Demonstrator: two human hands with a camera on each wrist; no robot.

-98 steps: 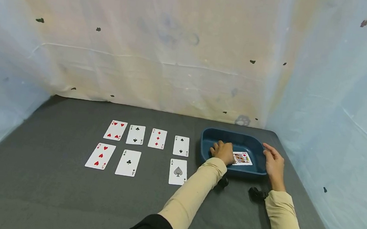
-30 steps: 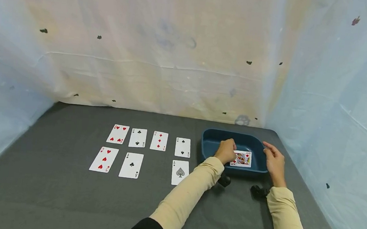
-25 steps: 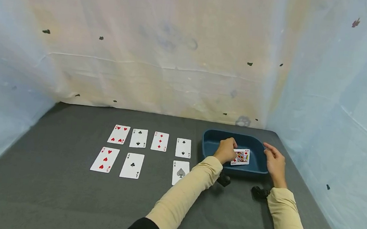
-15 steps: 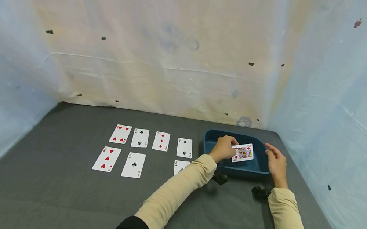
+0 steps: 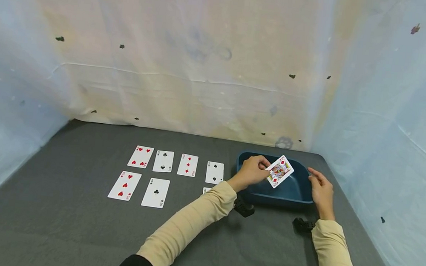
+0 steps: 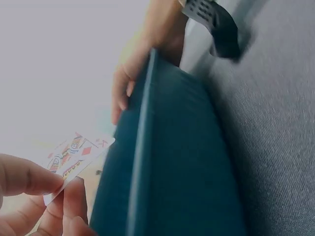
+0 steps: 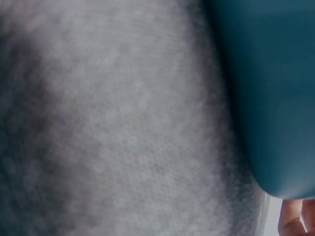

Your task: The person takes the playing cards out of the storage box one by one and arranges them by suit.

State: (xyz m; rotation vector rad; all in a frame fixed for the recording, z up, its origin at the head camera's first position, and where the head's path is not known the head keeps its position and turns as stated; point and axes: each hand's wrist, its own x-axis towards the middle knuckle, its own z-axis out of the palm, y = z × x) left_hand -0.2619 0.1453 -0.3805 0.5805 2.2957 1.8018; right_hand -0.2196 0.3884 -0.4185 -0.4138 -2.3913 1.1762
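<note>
My left hand [image 5: 252, 172] pinches a playing card, the king of diamonds [image 5: 280, 172], by one edge between thumb and fingers. The card is tilted, face toward the head camera, raised over the blue tray [image 5: 279, 201]. In the left wrist view the king of diamonds [image 6: 78, 155] shows close up, beside the tray's rim [image 6: 142, 142]. My right hand [image 5: 320, 193] grips the tray's right rim, thumb and fingers on either side of it. Only a few fingers [image 7: 290, 219] show below the tray's corner [image 7: 280, 167] in the right wrist view.
Face-up cards lie in two rows left of the tray: a hearts card [image 5: 140, 157], two of clubs [image 5: 163, 161], three of diamonds [image 5: 187, 165], two of spades [image 5: 214, 173], three of hearts [image 5: 125, 185], ace of clubs [image 5: 155, 193]. My left sleeve hides most of another card [image 5: 206, 189].
My left hand has lifted the king of diamonds from the tray's floor, moving back and left and turning the card. The right hand has stayed at the tray's rim.
</note>
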